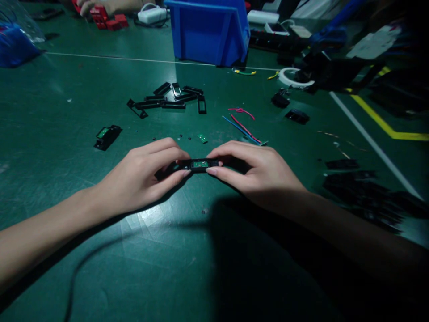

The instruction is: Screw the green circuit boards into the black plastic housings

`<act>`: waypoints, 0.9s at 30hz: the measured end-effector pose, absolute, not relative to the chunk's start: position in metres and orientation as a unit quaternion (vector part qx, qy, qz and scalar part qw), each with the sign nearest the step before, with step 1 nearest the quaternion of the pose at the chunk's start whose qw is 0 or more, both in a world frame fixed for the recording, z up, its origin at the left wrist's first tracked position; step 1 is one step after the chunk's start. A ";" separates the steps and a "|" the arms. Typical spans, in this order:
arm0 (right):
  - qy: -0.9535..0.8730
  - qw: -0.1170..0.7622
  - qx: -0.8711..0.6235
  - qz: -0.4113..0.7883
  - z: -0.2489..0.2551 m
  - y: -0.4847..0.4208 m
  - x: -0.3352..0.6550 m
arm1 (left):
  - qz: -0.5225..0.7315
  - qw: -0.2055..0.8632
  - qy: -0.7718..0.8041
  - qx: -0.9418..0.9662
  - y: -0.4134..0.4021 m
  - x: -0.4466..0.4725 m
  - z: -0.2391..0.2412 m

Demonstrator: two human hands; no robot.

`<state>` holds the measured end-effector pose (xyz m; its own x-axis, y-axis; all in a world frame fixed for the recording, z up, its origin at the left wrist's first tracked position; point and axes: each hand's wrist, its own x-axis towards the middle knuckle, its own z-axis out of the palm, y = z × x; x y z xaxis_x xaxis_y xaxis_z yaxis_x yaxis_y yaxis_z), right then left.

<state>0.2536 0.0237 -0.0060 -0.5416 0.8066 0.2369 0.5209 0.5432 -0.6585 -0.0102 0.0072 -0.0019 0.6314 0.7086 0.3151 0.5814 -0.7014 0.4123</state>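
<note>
My left hand point(144, 176) and my right hand point(254, 172) meet at the middle of the green table mat point(100, 250). Between their fingertips sits a small black plastic housing point(197, 165) with a green circuit board inside it. Both hands pinch its ends, fingers curled round it. Just beyond lies a loose green circuit board point(202, 138). A second black housing with a green board point(107, 136) rests to the left.
A pile of black frames point(167, 101) lies further back, with red and blue wires point(243, 125) to its right. A blue bin point(209, 31) stands at the back. More black parts point(362, 192) are heaped at the right. Another person's hand point(90, 6) holds red pieces at the far left.
</note>
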 end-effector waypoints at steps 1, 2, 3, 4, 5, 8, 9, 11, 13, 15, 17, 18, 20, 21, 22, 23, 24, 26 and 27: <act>-0.836 0.268 -0.397 0.266 -0.006 0.024 0.254 | 0.231 0.137 0.362 0.893 0.007 -0.010 -0.002; -0.837 0.268 -0.397 0.266 -0.006 0.024 0.254 | 0.230 0.138 0.363 0.892 0.007 -0.010 -0.002; -0.838 0.267 -0.396 0.265 -0.007 0.024 0.254 | 0.230 0.138 0.363 0.892 0.007 -0.010 -0.002; -0.838 0.267 -0.395 0.265 -0.007 0.024 0.254 | 0.231 0.139 0.363 0.892 0.007 -0.010 -0.002; -0.839 0.266 -0.394 0.265 -0.007 0.024 0.254 | 0.231 0.139 0.362 0.892 0.007 -0.010 -0.002; -0.840 0.271 -0.387 0.267 -0.008 0.024 0.255 | 0.229 0.137 0.362 0.893 0.007 -0.010 -0.003; -0.841 0.271 -0.384 0.267 -0.008 0.024 0.255 | 0.228 0.136 0.362 0.893 0.007 -0.010 -0.003; -0.842 0.270 -0.383 0.266 -0.008 0.025 0.255 | 0.227 0.136 0.363 0.893 0.008 -0.010 -0.002; -0.843 0.268 -0.384 0.263 -0.008 0.025 0.255 | 0.229 0.138 0.363 0.893 0.008 -0.009 -0.002; -0.844 0.269 -0.383 0.261 -0.009 0.025 0.255 | 0.231 0.138 0.362 0.893 0.008 -0.010 -0.002; -0.846 0.270 -0.381 0.259 -0.009 0.025 0.255 | 0.232 0.135 0.361 0.893 0.008 -0.010 -0.002; -0.846 0.270 -0.379 0.258 -0.009 0.025 0.256 | 0.231 0.134 0.361 0.893 0.008 -0.010 -0.002; -0.848 0.272 -0.376 0.257 -0.010 0.025 0.256 | 0.231 0.134 0.359 0.894 0.008 -0.010 -0.002; -0.848 0.272 -0.375 0.257 -0.010 0.025 0.255 | 0.230 0.134 0.360 0.894 0.008 -0.010 -0.002; -0.848 0.273 -0.375 0.257 -0.011 0.025 0.255 | 0.230 0.134 0.360 0.894 0.008 -0.010 -0.002; -0.847 0.274 -0.375 0.258 -0.011 0.025 0.255 | 0.229 0.135 0.360 0.894 0.008 -0.010 -0.002; -0.847 0.274 -0.376 0.258 -0.011 0.025 0.255 | 0.229 0.135 0.359 0.895 0.008 -0.010 -0.002; -0.846 0.274 -0.376 0.259 -0.011 0.026 0.255 | 0.230 0.135 0.357 0.895 0.007 -0.010 -0.002; -0.846 0.275 -0.376 0.259 -0.011 0.026 0.255 | 0.231 0.135 0.356 0.895 0.007 -0.010 -0.002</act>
<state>0.2546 0.0258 -0.0113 -0.5661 0.7784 0.2714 0.4935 0.5838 -0.6448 -0.0102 0.0072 -0.0019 0.6394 0.7007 0.3165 0.5758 -0.7092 0.4067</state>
